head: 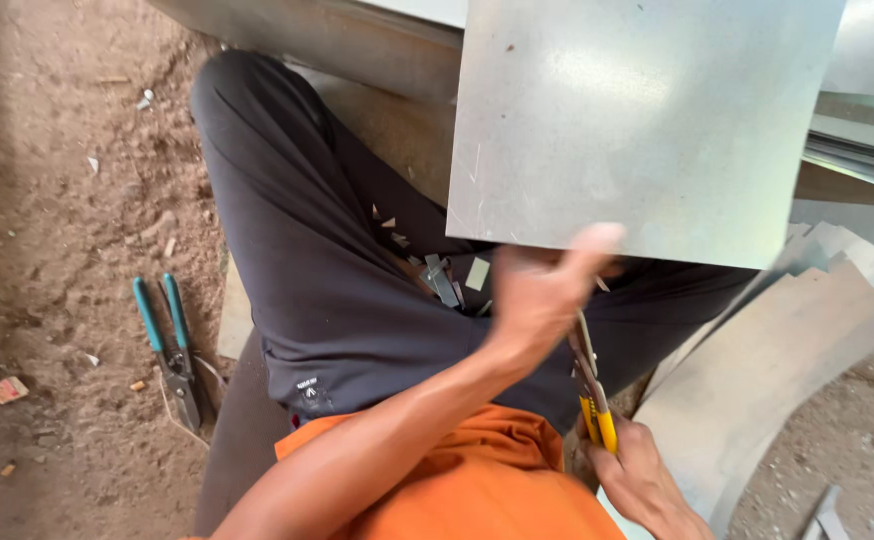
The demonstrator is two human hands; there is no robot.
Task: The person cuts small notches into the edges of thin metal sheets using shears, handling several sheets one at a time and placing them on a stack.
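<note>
A square grey metal sheet [637, 120] is held up over my lap. My left hand [547, 290] grips its lower edge, thumb on top. Below it, my right hand [642, 485] is closed on the yellow handles of tin snips [592, 395], whose jaws point up toward the sheet's bottom edge behind my left hand. Small metal offcuts [447, 278] lie on my dark trousers [327, 270].
Another pair of snips with teal handles [169, 350] lies on the dirt floor at left. Curved metal sheets [767, 370] lie at right, and stacked sheet metal [857, 140] sits at the upper right. Scraps dot the ground.
</note>
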